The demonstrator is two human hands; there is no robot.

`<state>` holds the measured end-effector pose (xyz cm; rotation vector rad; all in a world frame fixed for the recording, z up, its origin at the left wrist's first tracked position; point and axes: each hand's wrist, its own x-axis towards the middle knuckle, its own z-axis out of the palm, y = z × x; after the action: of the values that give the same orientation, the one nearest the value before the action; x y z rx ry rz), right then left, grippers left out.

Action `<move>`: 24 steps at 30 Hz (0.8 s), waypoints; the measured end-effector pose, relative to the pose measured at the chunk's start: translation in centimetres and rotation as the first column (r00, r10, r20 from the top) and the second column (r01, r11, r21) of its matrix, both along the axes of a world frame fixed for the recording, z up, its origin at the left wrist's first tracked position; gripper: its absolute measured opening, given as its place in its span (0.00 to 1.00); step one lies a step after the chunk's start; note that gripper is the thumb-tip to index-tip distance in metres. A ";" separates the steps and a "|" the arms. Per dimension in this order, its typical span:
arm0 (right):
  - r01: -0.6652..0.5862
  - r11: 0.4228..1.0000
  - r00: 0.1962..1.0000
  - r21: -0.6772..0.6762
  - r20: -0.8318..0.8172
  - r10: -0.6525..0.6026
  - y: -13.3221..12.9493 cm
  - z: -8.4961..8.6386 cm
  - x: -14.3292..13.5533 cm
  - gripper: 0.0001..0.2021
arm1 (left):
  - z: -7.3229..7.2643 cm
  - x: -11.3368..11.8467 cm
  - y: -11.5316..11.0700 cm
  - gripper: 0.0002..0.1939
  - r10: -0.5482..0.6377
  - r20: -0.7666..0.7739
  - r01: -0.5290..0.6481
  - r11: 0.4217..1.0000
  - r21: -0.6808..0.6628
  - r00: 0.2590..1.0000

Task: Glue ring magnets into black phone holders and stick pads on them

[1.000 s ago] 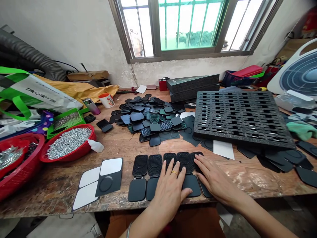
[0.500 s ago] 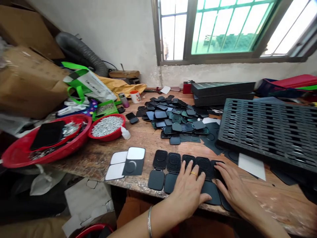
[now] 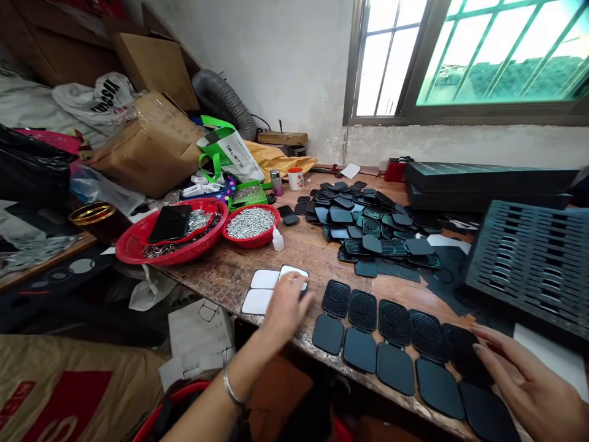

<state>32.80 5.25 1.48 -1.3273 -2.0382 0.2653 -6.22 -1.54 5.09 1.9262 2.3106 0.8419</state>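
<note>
Left hand [image 3: 286, 309]: fingers [image 3: 294, 283] loosely spread, palm down, tips touching the sheet of white pads [image 3: 271, 287] at the near table [image 3: 304, 248] edge; nothing clamped. A second ago this hand lay flat on the row of black cases; it has moved off to the left, onto the sheet.

Right hand [image 3: 529, 383]: fingers [image 3: 490, 353] apart and flat, resting on the rightmost case of the row; holding nothing. It has kept its place at the row's right end.

Sheet of white pads: flat on the table, just left of the row, long axis running left to right, slightly skewed to the table edge.

Row of black cases [image 3: 391, 344]: five opened pairs side by side, each pair's long axis pointing away from the near edge, grilled halves on the far side, plain halves nearer.

Beyond: loose pile of black cases [image 3: 372, 224] mid-table; slotted black tray [image 3: 529, 264] at right; small red bowl of screws [image 3: 251, 226] and larger red basket [image 3: 170, 242] at left; white mug [image 3: 295, 178] near the wall.
</note>
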 end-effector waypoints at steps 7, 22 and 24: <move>-0.207 0.978 0.978 -0.008 -0.036 0.206 -0.3 2.2 -5.8 0.11 | -0.2 -10.1 5.5 0.23 0.323 0.106 -0.323 0.946 -0.014 0.941; -0.576 0.633 0.657 -0.518 -0.754 -0.019 -3.9 4.0 -14.3 0.16 | 2.7 1.4 2.9 0.23 -0.087 0.756 0.125 0.992 0.007 0.648; -0.657 0.561 0.480 -0.503 -0.853 -0.203 -4.6 4.1 -16.0 0.17 | 2.7 5.3 1.0 0.22 -0.137 0.927 0.257 0.965 0.045 0.350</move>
<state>16.78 0.69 5.63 -0.9067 -1.1327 1.8352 -0.95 -0.58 7.75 1.0801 1.3197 1.2743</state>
